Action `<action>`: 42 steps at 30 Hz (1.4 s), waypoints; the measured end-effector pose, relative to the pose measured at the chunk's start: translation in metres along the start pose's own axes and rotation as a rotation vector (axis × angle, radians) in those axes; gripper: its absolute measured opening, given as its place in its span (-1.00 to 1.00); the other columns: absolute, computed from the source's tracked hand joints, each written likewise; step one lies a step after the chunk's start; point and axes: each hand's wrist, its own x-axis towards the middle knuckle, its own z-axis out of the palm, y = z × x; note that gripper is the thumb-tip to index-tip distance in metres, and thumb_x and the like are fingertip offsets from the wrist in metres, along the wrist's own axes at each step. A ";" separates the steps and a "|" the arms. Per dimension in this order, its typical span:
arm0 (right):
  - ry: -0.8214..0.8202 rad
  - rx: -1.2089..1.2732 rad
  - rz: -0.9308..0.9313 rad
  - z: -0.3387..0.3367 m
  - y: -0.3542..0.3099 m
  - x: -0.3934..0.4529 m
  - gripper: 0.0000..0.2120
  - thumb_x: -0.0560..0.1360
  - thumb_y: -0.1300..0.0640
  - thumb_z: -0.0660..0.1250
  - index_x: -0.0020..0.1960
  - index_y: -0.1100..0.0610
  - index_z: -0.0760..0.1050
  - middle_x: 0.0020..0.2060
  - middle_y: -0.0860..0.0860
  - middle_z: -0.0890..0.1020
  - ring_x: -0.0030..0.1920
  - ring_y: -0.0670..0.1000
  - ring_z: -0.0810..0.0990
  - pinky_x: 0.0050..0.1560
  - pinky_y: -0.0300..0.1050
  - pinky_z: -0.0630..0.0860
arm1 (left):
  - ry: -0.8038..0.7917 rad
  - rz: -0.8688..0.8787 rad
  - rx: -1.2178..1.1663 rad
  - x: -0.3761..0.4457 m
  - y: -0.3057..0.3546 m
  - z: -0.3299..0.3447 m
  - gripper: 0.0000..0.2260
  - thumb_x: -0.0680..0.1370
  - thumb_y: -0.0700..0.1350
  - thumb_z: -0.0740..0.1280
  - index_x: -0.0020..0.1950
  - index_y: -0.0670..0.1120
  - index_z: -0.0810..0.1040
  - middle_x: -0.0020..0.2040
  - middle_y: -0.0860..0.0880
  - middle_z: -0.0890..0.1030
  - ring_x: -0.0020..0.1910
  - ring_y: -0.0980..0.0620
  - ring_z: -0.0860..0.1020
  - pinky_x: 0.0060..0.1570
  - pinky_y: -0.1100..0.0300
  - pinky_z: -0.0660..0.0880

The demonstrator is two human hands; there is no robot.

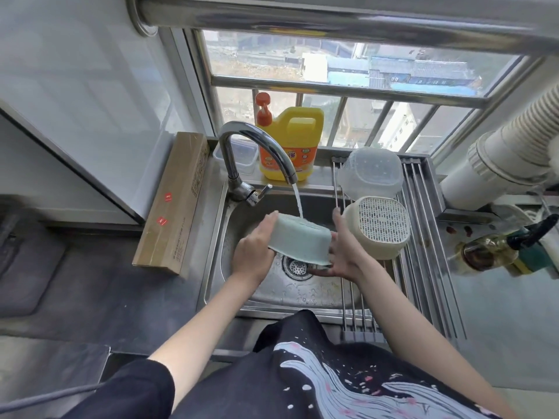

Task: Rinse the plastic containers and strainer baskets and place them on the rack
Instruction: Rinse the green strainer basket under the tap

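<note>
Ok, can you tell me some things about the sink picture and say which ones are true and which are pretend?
1. Water from the tap lands on the green bowl. True.
2. Only one hand holds the bowl. False: the left hand and the right hand both hold it.
3. The beige strainer basket lies in the sink. False: it sits upside down on the rack.
4. A yellow soap jug stands behind the tap. True.
5. The clear container is on the rack too. True.
</note>
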 end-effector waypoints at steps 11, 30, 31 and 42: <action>0.063 -0.206 -0.393 -0.026 0.019 -0.007 -0.12 0.19 0.10 0.51 0.44 -0.06 0.22 0.27 0.06 0.44 0.21 0.06 0.50 0.11 -0.11 0.49 | -0.035 -0.290 -0.458 -0.026 -0.007 -0.014 -0.67 0.47 -0.34 0.27 0.18 -0.11 0.57 0.05 -0.05 0.66 0.07 0.04 0.63 0.15 0.12 0.54; -0.108 -0.426 -0.597 -0.010 0.019 -0.022 -0.04 0.22 -0.01 0.58 0.44 -0.25 0.10 0.33 -0.07 0.34 0.28 -0.03 0.44 0.21 -0.03 0.50 | -0.562 -0.628 -1.038 -0.006 -0.009 -0.030 -0.21 0.17 0.13 0.52 0.32 -0.01 0.33 0.23 -0.10 0.54 0.15 -0.08 0.56 0.03 -0.06 0.58; -0.097 -0.456 -0.605 -0.011 0.021 -0.020 -0.02 0.24 0.04 0.59 0.46 -0.24 0.07 0.35 -0.05 0.31 0.30 -0.03 0.41 0.24 -0.04 0.48 | -0.554 -0.617 -1.094 -0.007 -0.012 -0.031 -0.25 0.17 0.03 0.55 0.30 0.00 0.34 0.23 -0.13 0.52 0.15 -0.11 0.56 -0.01 -0.02 0.59; 0.086 -0.757 -0.640 -0.027 0.037 -0.018 -0.31 0.17 0.06 0.65 0.13 0.04 0.30 -0.05 -0.14 0.54 -0.02 -0.24 0.54 0.02 -0.34 0.50 | -0.569 -0.250 -0.356 0.032 -0.034 -0.040 -0.47 0.41 -0.38 0.40 0.33 -0.07 0.42 0.27 -0.03 0.46 0.19 0.09 0.40 0.12 0.25 0.34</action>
